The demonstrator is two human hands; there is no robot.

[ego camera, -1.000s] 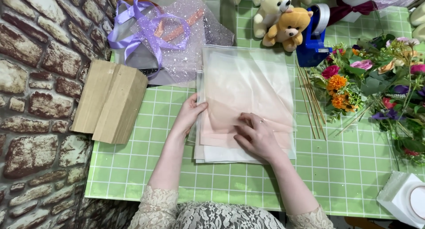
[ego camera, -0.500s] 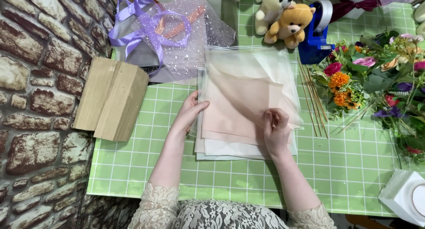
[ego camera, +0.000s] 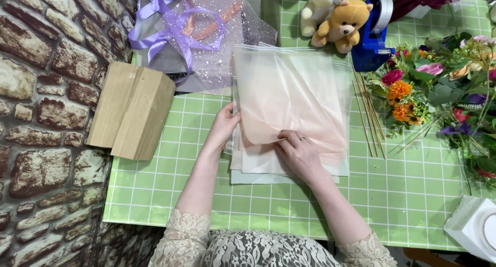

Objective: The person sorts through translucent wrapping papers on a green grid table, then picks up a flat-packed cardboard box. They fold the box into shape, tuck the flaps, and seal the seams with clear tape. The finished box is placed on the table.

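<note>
Partly hidden under my right hand (ego camera: 302, 156) is the near edge of the top peach sheet (ego camera: 289, 99); I cannot make out how many sheets lie in the stack of wrapping paper (ego camera: 289, 166), since only their lower margins peek out. Beyond the stack, the glittery netting with purple ribbon (ego camera: 196, 34) is cut off by the top edge, as are the two teddy bears (ego camera: 341, 21). To the right, the flowers (ego camera: 439, 91) run out of view, and a white foam block (ego camera: 473, 228) is clipped at the corner.

My right grip lies flat, fingers together, pressing down on the peach sheet without closing round it. My left hand (ego camera: 223, 127) sits at the stack's left edge, thumb on top and fingers curled under, pinching the paper there. Both forearms reach forward from lace sleeves.

Just right of the stack lie thin wooden skewers (ego camera: 369, 112), with a blue tape dispenser (ego camera: 374, 40) beyond them. Left of my left grip rest folded brown paper bags (ego camera: 132, 112). Everything sits on a green checked counter (ego camera: 170, 189) against a brick-pattern wall (ego camera: 46, 91).
</note>
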